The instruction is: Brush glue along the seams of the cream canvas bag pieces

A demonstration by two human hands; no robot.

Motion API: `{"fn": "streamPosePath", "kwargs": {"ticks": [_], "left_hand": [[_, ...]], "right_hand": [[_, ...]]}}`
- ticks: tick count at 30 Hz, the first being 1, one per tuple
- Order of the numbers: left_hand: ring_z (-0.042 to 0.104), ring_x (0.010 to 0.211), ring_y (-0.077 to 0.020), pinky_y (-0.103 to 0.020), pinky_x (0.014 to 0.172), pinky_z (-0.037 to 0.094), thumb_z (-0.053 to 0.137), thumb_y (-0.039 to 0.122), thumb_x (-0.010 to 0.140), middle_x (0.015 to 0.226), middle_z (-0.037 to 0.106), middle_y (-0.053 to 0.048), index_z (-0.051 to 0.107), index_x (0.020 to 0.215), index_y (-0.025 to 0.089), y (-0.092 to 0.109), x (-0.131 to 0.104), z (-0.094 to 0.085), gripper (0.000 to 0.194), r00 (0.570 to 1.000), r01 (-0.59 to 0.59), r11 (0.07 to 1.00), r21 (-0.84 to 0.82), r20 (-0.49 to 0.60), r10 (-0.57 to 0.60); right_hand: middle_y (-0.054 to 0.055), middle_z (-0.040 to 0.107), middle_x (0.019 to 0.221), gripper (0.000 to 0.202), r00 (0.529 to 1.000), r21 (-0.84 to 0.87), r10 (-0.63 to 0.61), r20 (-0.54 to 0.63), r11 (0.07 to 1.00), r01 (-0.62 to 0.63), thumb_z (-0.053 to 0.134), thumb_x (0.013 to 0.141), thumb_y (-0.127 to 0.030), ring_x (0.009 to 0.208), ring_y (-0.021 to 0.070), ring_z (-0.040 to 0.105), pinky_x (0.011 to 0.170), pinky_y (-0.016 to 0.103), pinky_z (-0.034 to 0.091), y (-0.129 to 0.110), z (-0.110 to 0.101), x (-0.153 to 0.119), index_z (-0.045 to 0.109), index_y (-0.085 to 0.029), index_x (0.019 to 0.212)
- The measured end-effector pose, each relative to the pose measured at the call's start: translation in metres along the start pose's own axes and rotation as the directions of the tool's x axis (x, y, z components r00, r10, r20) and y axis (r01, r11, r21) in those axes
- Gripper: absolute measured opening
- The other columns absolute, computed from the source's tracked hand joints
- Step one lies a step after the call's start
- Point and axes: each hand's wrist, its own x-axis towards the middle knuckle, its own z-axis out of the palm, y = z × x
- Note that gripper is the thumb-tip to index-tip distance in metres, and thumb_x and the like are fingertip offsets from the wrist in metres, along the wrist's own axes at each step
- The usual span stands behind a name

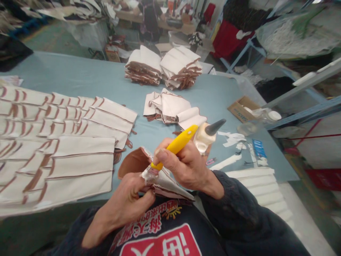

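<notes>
Left hand [129, 199] grips fabric [133, 164], right hand [190, 167] a yellow tool [178, 143] slanting down-left.

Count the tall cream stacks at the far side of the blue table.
2. The left stack and the right stack stand side by side near the far edge of the blue table. Any behind them would be hidden.

The yellow tool [177, 144] looked like smooth plastic with a soft sheen, the pale bottle [201, 139] like smooth plastic too. The folded piece [131, 163] showed pale matt cloth and a smoother brown inner face. The table [80, 74] had a smooth, faintly shiny top; near its far edge, 2 stacks [181, 62] looked like matt cloth, and near its right edge, the box [237, 113] looked like matt cardboard.
</notes>
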Motion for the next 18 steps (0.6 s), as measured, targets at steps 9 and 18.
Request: {"fn": "streamPosePath", "kwargs": {"ticks": [9,18], "left_hand": [[0.059,0.058,-0.0115,-0.022,0.06,0.044,0.049,0.005,0.084,0.063,0.065,0.002,0.063,0.068,0.018,-0.002,-0.004,-0.001,0.025,0.989,-0.141,0.985,-0.096,-0.062,0.136],[0.056,0.057,-0.0129,-0.024,0.059,0.042,0.049,0.007,0.084,0.06,0.062,0.001,0.065,0.066,0.018,0.005,-0.008,-0.004,0.026,0.995,-0.089,0.992,-0.088,-0.061,0.084]], "right_hand": [[-0.001,0.062,0.065,0.046,0.987,0.009,0.131,0.093,0.991,-0.133,0.059,0.104,-0.051,0.058,0.0094,0.055,0.055,0.025,0.045,-0.01,-0.01,-0.004,0.069,-0.019,0.073],[-0.006,0.048,0.061,0.04,0.988,0.174,0.12,-0.102,0.98,-0.101,0.061,0.104,-0.047,0.051,0.0074,0.042,0.046,0.023,0.034,-0.009,-0.012,-0.012,0.068,-0.02,0.077]]}}
